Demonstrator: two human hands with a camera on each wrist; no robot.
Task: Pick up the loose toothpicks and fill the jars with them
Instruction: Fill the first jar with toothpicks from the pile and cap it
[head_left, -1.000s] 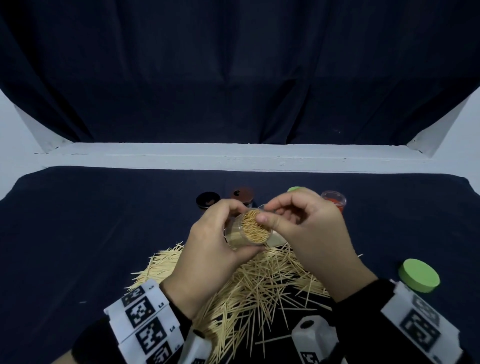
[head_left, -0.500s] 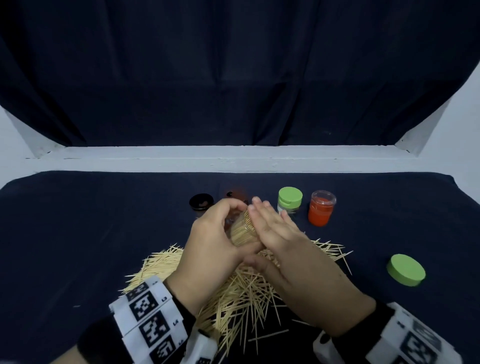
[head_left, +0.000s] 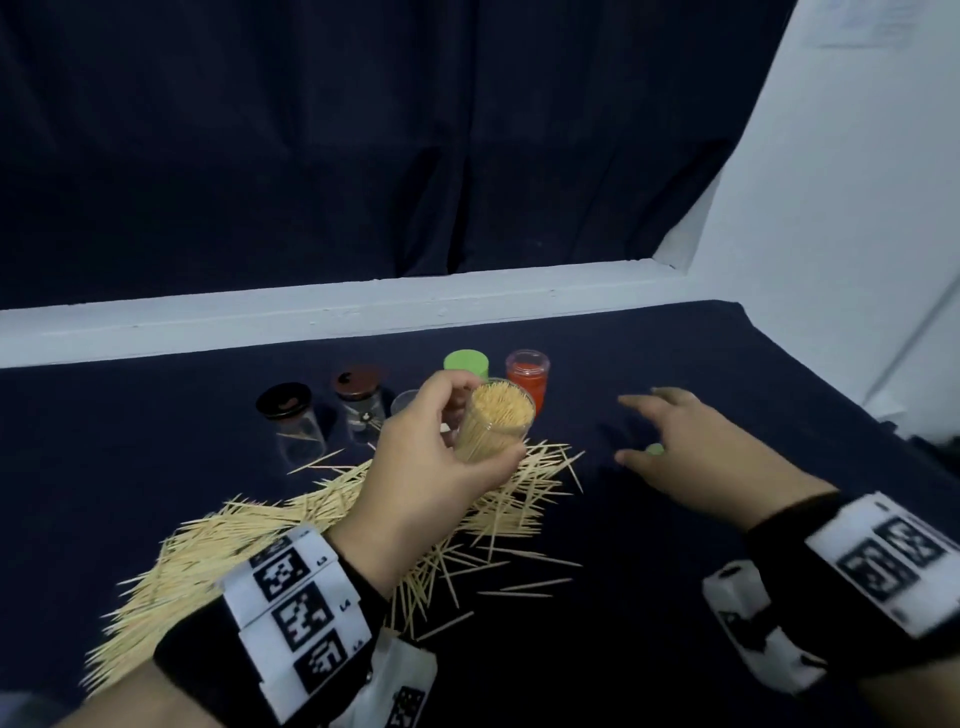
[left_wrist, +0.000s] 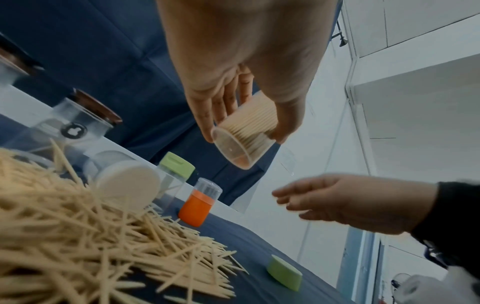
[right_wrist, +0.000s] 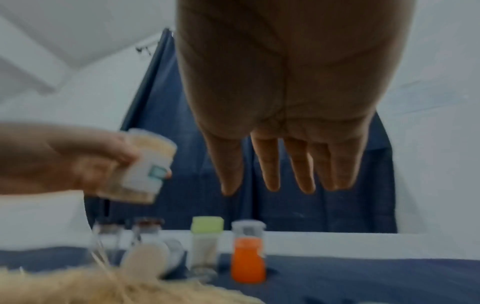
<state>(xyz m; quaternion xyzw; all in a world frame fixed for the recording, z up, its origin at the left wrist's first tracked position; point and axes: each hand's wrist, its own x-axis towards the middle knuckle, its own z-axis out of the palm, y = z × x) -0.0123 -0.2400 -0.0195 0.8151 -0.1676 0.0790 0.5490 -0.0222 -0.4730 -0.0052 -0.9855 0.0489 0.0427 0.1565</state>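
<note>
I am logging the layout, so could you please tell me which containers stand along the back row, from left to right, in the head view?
Black-lidded jar → brown-lidded jar → green-lidded jar → orange jar. A clear container between the brown and green ones is largely hidden behind the left hand, so it is left out.

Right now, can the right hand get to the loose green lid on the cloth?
Probably yes. The right hand is open and empty, its fingers spread above the green lid, with nothing visible between them. The left hand holds the filled jar off to the side.
</note>
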